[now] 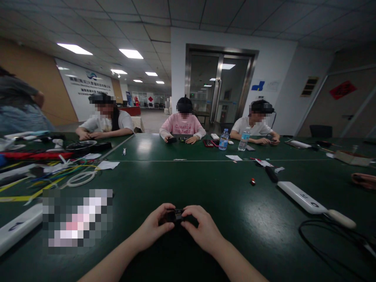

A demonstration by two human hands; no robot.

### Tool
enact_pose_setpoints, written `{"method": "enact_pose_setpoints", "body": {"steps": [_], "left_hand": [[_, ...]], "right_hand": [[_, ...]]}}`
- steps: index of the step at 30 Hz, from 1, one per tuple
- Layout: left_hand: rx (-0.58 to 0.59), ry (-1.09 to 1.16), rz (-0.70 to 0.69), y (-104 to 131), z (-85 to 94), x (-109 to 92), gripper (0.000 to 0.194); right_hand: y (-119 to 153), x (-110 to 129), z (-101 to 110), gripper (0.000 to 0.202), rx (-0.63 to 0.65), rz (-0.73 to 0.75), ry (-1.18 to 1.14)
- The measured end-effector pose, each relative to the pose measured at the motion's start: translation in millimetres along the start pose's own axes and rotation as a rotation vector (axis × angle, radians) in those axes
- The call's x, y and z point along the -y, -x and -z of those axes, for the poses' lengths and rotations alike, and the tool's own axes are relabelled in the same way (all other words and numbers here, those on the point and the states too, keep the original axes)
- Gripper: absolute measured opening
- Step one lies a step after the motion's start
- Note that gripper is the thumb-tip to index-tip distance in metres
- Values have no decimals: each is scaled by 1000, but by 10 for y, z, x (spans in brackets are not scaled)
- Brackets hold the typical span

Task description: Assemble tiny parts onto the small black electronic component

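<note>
Between my two hands, low in the middle of the head view, is a small black object [177,215] whose kind I cannot make out. My left hand [157,224] grips its left end between thumb and fingers. On the other side, the thumb and fingertips of my right hand [202,225] pinch its right end. Fingers cover part of the object. Beneath it lies the dark green tabletop [164,184].
A white device [302,197] with a cable lies to the right, another white device [22,229] to the left. Coiled cables [80,179] clutter the left side. Two water bottles [223,140] stand farther back. Three people wearing headsets sit across the table.
</note>
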State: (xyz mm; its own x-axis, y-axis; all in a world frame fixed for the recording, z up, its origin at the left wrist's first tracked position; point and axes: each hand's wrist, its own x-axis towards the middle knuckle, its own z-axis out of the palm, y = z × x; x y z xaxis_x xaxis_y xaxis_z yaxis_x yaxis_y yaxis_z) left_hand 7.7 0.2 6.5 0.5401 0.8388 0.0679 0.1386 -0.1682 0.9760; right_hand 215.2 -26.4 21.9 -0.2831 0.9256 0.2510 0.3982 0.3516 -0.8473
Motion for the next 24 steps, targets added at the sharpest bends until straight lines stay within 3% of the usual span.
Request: {"method": "enact_pose_setpoints", "body": {"steps": [17,24], "left_hand": [[-25,40,34,-25,-12,29,49],[-24,10,34,-13,-10,-24,40]], "right_hand": [[-3,50,15,26,75,7,188],[10,64,33,28,97,5,159]]}}
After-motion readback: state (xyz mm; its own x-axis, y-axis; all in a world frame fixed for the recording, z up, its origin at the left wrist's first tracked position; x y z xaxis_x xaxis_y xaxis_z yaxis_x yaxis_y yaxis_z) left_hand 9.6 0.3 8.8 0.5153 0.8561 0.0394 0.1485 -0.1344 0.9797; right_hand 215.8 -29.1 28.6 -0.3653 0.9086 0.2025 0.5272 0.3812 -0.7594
